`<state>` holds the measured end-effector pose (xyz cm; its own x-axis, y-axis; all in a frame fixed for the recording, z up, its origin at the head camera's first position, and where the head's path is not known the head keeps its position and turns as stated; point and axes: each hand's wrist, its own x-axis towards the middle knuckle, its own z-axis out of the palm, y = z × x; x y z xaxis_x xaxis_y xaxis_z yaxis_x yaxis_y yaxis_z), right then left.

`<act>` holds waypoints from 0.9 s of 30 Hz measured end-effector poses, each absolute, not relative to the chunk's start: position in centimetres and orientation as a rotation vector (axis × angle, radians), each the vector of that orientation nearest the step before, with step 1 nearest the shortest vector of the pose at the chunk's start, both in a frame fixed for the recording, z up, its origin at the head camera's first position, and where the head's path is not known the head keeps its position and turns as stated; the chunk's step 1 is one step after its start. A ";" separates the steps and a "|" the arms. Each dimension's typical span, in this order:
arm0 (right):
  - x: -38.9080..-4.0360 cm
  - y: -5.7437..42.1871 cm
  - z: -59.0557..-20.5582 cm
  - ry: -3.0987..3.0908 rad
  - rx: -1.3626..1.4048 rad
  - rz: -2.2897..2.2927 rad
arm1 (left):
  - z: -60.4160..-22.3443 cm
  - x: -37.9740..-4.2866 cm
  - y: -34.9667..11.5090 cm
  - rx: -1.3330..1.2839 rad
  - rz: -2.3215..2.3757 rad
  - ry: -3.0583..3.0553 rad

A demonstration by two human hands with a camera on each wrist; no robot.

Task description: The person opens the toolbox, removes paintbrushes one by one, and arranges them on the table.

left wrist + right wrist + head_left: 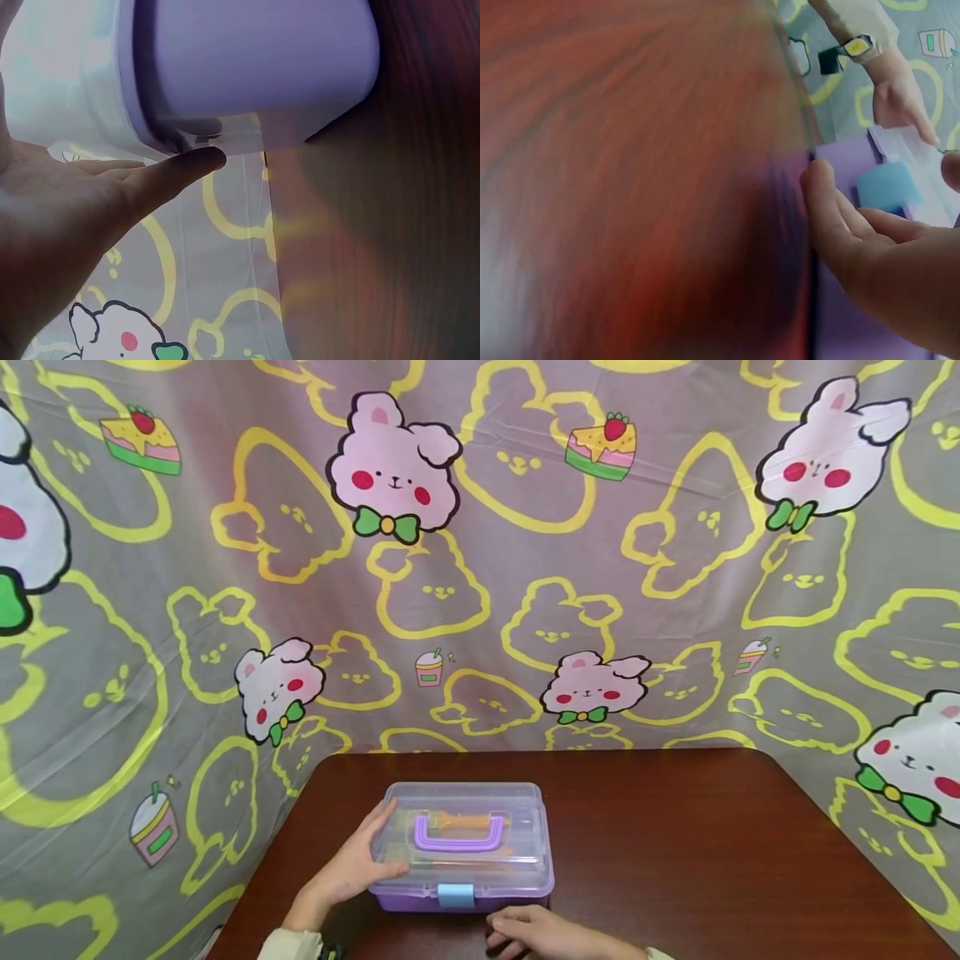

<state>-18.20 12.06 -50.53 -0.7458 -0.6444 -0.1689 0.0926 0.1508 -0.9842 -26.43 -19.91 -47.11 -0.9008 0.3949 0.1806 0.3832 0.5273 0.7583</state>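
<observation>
A storage box (462, 860) has a clear lid (517, 856), a purple base and a purple carry handle (459, 843). Its light blue latch (456, 895) lies flat against the front. My left hand (358, 865) rests on the lid's left side, fingers spread toward the back and thumb over the front part. In the left wrist view its fingers (180, 169) lie straight along the box's end. My right hand (536, 933) is by the front right corner, fingers loosely bent and holding nothing. The right wrist view has its fingers (821, 187) close beside the latch (887, 186).
Through the lid shows an orange item (461, 820), blurred by the plastic. The box stands on a dark brown wooden table (675, 852). A patterned cloth (495, 568) with cartoon rabbits hangs behind the table and along both sides. A watch (857, 46) is on the left wrist.
</observation>
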 end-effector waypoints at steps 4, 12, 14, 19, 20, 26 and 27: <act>-18.3 10.8 -51.0 1.802 -0.492 -1.699 | -47.1 -26.5 -19.9 0.693 1.357 2.731; -18.8 9.2 -52.0 1.566 -0.297 -1.888 | -47.0 -26.4 -19.8 0.669 1.354 2.738; -18.9 8.9 -52.1 1.533 -0.276 -1.915 | -47.0 -26.4 -19.8 0.679 1.354 2.740; -18.8 8.3 -52.2 1.516 -0.242 -1.951 | -47.0 -26.3 -19.7 0.679 1.359 2.748; -18.8 8.2 -52.1 1.520 -0.233 -1.956 | -47.0 -26.3 -19.7 0.678 1.360 2.749; -18.5 7.7 -52.0 1.540 -0.116 -2.021 | -47.0 -26.3 -19.5 0.652 1.367 2.736; -18.5 7.6 -52.0 1.539 -0.094 -2.037 | -47.0 -26.4 -19.5 0.647 1.364 2.735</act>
